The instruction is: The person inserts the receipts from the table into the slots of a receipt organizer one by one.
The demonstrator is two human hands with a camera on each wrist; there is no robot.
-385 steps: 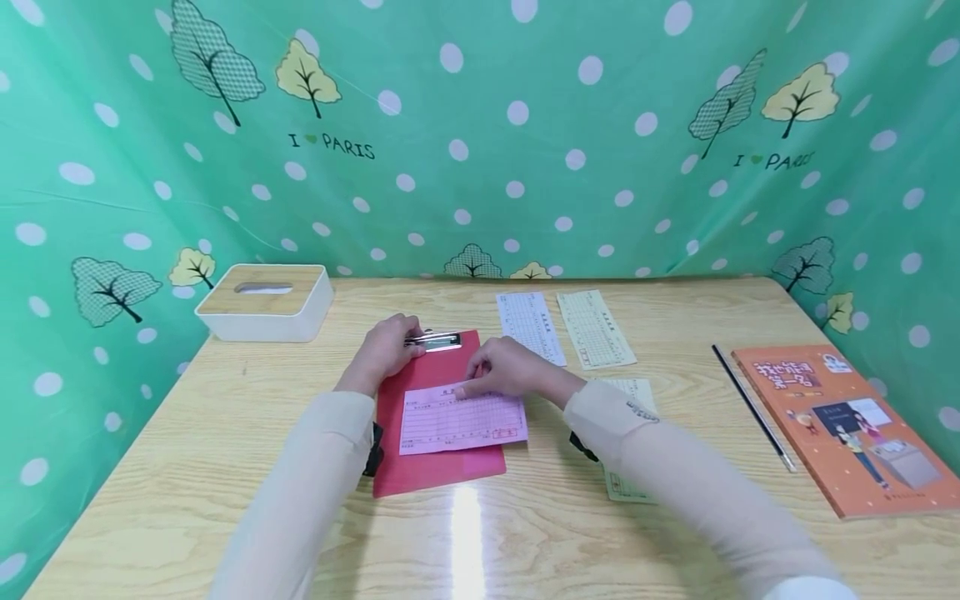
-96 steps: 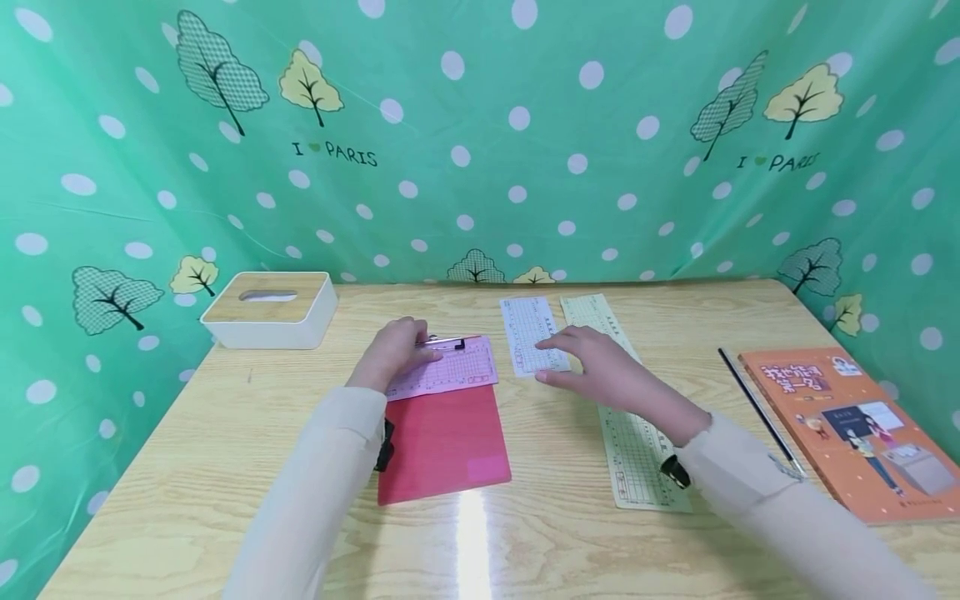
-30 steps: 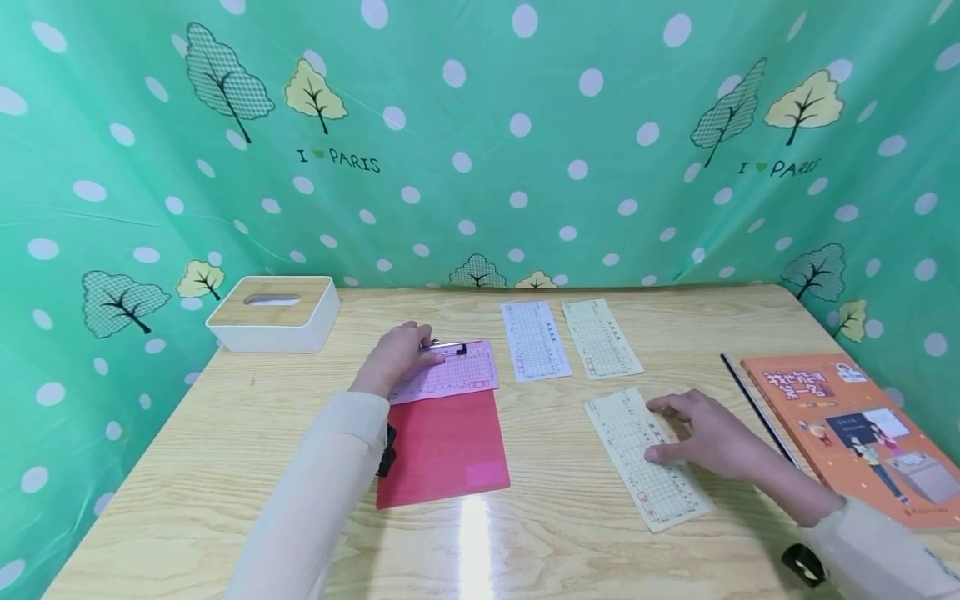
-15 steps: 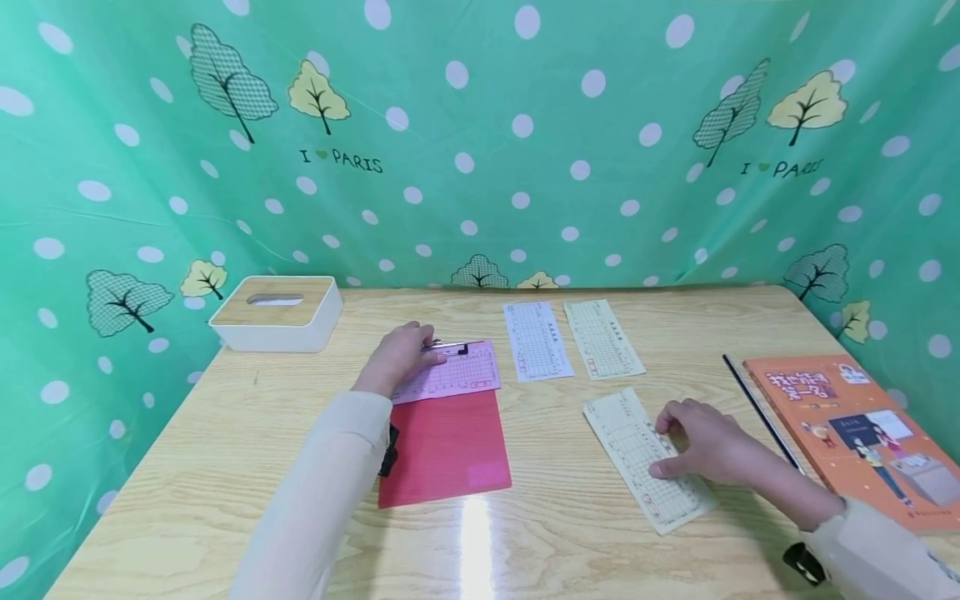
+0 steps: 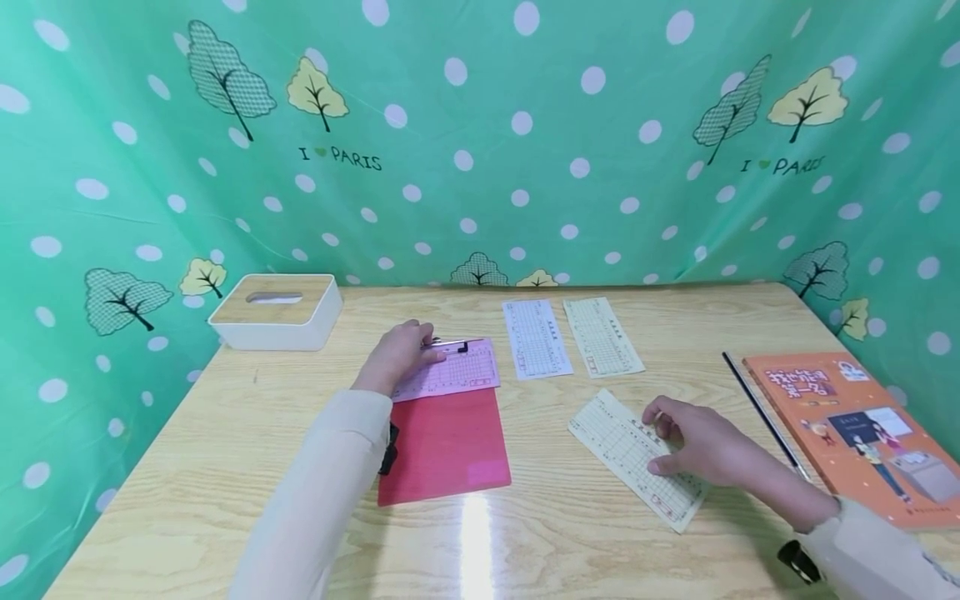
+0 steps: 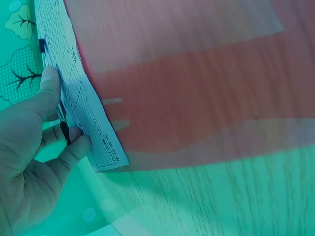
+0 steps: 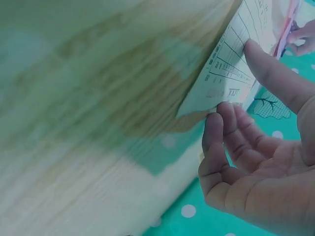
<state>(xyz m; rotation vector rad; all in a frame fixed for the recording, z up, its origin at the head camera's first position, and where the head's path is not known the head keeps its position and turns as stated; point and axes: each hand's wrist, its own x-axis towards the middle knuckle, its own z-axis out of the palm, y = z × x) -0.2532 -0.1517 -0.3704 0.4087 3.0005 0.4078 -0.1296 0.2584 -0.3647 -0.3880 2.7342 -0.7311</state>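
Note:
A red clipboard (image 5: 450, 446) lies left of centre, with a pink printed slip (image 5: 457, 371) across its upper part beneath the metal clip (image 5: 446, 342). My left hand (image 5: 397, 358) grips that clip; in the left wrist view the thumb is on one side and fingers on the other. On the right, my right hand (image 5: 708, 442) holds a pale yellow printed slip (image 5: 622, 442), slanted on the table. The right wrist view shows the thumb on the slip's face (image 7: 231, 64) and curled fingers at its edge. A white slip (image 5: 536, 340) and another pale yellow slip (image 5: 602, 337) lie farther back.
A tissue box (image 5: 277, 312) with a wooden lid stands at the back left. At the right lie a dark pencil (image 5: 765, 414) and an orange book (image 5: 855, 433). A green dotted cloth (image 5: 480, 142) hangs behind the wooden table (image 5: 555, 517).
Earlier my right hand held the pink slip over the board; now that slip sits under the clip. The right hand has moved to the near yellow slip, which has turned counterclockwise in the last half second.

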